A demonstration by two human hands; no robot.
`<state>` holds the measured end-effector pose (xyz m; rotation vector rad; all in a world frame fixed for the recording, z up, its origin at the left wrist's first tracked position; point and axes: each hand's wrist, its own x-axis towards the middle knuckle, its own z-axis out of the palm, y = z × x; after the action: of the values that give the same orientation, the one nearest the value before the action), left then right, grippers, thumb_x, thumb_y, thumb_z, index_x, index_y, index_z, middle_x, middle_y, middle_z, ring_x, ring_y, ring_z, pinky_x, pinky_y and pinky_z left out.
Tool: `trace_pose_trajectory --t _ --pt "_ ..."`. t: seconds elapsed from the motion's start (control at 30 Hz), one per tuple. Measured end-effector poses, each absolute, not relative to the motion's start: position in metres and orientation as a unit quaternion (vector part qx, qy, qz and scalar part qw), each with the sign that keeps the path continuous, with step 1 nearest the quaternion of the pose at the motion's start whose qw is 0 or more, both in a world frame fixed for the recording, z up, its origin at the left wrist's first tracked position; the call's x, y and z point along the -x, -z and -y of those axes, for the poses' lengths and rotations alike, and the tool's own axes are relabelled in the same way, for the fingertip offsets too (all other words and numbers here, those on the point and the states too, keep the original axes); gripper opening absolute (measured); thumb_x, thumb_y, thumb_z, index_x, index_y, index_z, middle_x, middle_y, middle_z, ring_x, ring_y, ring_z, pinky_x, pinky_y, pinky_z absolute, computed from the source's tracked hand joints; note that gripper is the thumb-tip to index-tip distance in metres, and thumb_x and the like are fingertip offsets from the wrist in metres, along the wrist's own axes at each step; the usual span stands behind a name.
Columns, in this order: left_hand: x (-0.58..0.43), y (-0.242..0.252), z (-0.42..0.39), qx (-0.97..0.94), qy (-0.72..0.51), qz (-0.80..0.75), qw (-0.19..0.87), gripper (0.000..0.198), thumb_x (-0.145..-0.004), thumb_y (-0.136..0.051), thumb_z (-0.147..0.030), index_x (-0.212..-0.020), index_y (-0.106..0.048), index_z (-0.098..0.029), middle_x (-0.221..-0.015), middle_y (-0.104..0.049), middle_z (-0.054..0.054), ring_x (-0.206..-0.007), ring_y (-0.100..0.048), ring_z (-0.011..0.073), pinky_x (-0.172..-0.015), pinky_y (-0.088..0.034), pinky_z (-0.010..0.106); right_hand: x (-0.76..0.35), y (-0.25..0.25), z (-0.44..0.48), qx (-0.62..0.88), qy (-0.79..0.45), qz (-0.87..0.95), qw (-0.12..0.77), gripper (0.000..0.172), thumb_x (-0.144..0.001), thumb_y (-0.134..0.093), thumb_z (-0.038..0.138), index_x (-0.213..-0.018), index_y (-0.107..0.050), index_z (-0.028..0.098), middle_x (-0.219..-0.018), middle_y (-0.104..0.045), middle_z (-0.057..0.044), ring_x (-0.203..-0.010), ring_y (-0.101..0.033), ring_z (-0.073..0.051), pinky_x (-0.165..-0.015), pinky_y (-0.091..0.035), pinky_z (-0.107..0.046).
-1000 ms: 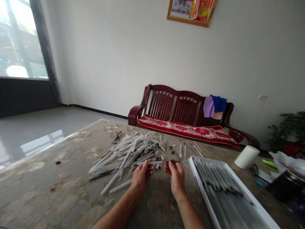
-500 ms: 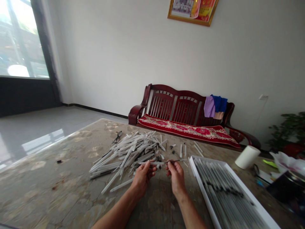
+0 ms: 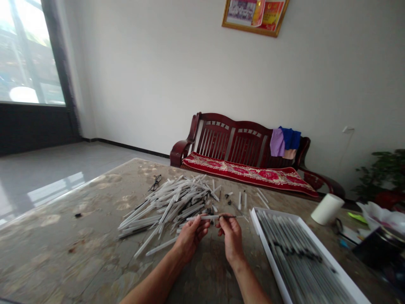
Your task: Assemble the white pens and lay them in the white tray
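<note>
My left hand (image 3: pixel 190 236) is closed around a white pen barrel (image 3: pixel 202 218), held level above the table. My right hand (image 3: pixel 230 234) pinches a thin dark refill (image 3: pixel 228 216) whose end meets the barrel's right end. Just beyond my hands lies a heap of several white pen barrels (image 3: pixel 171 202) with small dark parts (image 3: pixel 228 202) scattered at its right side. To the right of my hands stands a white tray (image 3: pixel 268 249) filled with several assembled pens (image 3: pixel 297 253) laid in rows.
A pair of glasses (image 3: pixel 155 182) lies on the marbled table (image 3: pixel 63 236) behind the heap. A white paper roll (image 3: pixel 327 208), a dark container (image 3: pixel 379 249) and white bags sit at the right. A red wooden bench (image 3: pixel 247 156) stands behind the table.
My hands have drawn closer together. The dark refill in my right hand has slid leftwards to the open end of the barrel in my left hand.
</note>
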<state>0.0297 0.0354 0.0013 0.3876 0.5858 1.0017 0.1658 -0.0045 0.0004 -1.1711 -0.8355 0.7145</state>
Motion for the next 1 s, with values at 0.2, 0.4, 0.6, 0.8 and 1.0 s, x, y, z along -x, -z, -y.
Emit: trace_pose_trajectory --t 0.2,0.4,0.6,0.8,1.0 --pt "-0.017 -0.011 -0.045 -0.044 -0.504 -0.244 0.828 0.025 -0.098 -0.044 -0.013 -0.085 -0.065 -0.009 -0.072 -0.076 0.008 -0.055 -0.071 0.0106 -0.048 -0.057 0.014 -0.163 0.005 0.0 0.546 -0.252 0.486 0.634 0.031 -0.08 -0.063 0.041 -0.1 -0.067 0.018 -0.082 -0.07 -0.005 -0.065 -0.062 -0.018 -0.054 -0.046 -0.025" --pt "-0.004 -0.016 -0.05 0.021 -0.519 -0.201 0.831 0.027 -0.1 -0.04 -0.016 -0.085 -0.062 -0.01 -0.069 -0.074 0.006 -0.051 -0.069 0.0091 -0.044 -0.054 0.013 -0.15 0.01 0.004 0.603 -0.124 0.654 0.44 0.014 -0.077 -0.059 0.015 -0.08 -0.07 0.023 -0.08 -0.068 -0.002 -0.076 -0.065 -0.018 -0.071 -0.048 -0.026" --pt "-0.006 -0.011 -0.05 -0.018 -0.535 -0.19 0.823 0.02 -0.097 -0.046 -0.014 -0.089 -0.063 -0.011 -0.07 -0.073 0.004 -0.049 -0.067 0.0077 -0.04 -0.051 0.012 -0.124 0.003 0.002 0.635 -0.045 0.696 0.332 0.016 -0.085 -0.057 0.017 -0.089 -0.069 0.025 -0.087 -0.068 -0.003 -0.082 -0.065 -0.018 -0.07 -0.045 -0.025" --pt "-0.008 -0.009 -0.052 -0.088 -0.539 -0.218 0.809 0.004 -0.09 -0.061 -0.014 -0.09 -0.065 -0.013 -0.074 -0.073 0.002 -0.049 -0.066 0.0068 -0.04 -0.05 0.012 -0.114 0.004 -0.005 0.634 0.018 0.724 0.272 0.022 -0.094 -0.048 0.024 -0.085 -0.068 0.024 -0.087 -0.068 -0.005 -0.083 -0.065 -0.019 -0.068 -0.043 -0.026" --pt "-0.01 -0.009 -0.052 -0.144 -0.53 -0.256 0.795 0.004 -0.085 -0.067 -0.015 -0.089 -0.065 -0.014 -0.072 -0.073 0.001 -0.049 -0.065 0.0068 -0.041 -0.05 0.012 -0.127 0.012 -0.004 0.659 -0.048 0.655 0.365 0.012 -0.087 -0.054 0.019 -0.088 -0.066 0.022 -0.087 -0.072 -0.007 -0.081 -0.066 -0.023 -0.068 -0.044 -0.029"
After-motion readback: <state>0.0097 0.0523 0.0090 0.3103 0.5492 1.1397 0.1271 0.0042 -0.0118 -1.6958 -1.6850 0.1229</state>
